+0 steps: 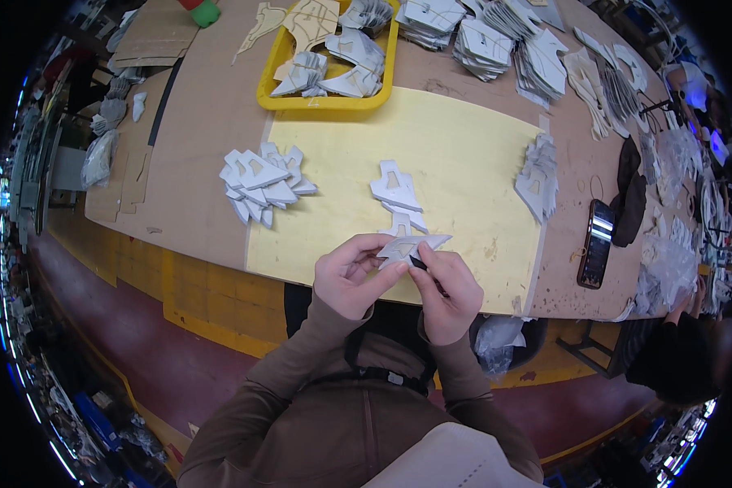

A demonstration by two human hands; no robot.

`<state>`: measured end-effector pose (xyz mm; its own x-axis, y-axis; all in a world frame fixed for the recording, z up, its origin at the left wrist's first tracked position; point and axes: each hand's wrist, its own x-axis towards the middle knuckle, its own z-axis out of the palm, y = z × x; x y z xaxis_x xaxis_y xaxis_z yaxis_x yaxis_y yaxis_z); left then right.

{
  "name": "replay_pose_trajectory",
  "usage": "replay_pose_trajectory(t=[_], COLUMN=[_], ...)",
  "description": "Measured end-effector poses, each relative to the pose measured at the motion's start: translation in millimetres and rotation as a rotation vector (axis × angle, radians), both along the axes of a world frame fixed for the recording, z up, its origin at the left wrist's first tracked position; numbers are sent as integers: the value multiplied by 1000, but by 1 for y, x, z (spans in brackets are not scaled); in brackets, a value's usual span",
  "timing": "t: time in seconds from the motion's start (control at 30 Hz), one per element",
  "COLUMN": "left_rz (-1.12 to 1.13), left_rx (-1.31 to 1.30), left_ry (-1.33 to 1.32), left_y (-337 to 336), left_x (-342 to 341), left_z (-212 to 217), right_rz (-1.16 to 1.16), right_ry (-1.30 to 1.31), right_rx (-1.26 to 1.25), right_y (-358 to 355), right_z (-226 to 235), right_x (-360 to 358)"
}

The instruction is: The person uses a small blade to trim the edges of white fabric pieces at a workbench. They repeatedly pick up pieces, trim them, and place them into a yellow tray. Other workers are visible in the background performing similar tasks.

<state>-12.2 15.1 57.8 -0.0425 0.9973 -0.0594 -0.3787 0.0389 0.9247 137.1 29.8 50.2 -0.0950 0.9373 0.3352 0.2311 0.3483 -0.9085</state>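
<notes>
Between both hands is a small white cut piece [407, 246] with a pointed end and an opening in it, held just above the table's near edge. My left hand [351, 275] pinches its left side between thumb and fingers. On its right side my right hand [447, 294] is closed, with a small dark patch showing by the fingertips that I cannot make out. Just beyond the hands lie a few similar white pieces [395, 185], partly overlapping. A heap of such pieces [260, 180] is to the left, and an overlapping row of pieces [537, 180] is to the right.
A yellow sheet [325, 244] covers the table's middle. Beyond it stands a yellow tray [325, 103] holding bundled pieces. Stacks of white pieces [484, 49] fill the far right. A phone [596, 244] lies beside dark cloth [629, 195]. Another person's sleeve [675, 358] shows at the right.
</notes>
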Motion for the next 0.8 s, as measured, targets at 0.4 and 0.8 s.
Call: replay_pose_trajectory(t=[0.4, 0.8], left_rz=[40, 116], left_rx=[-132, -159], left_ry=[-77, -56], left_y=[5, 7], left_x=[0, -10], left_z=[3, -26], right_rz=[40, 242], right_ry=[224, 110], right_rx=[-112, -335], right_y=[-1, -10], right_z=[-15, 3], right_x=[1, -22])
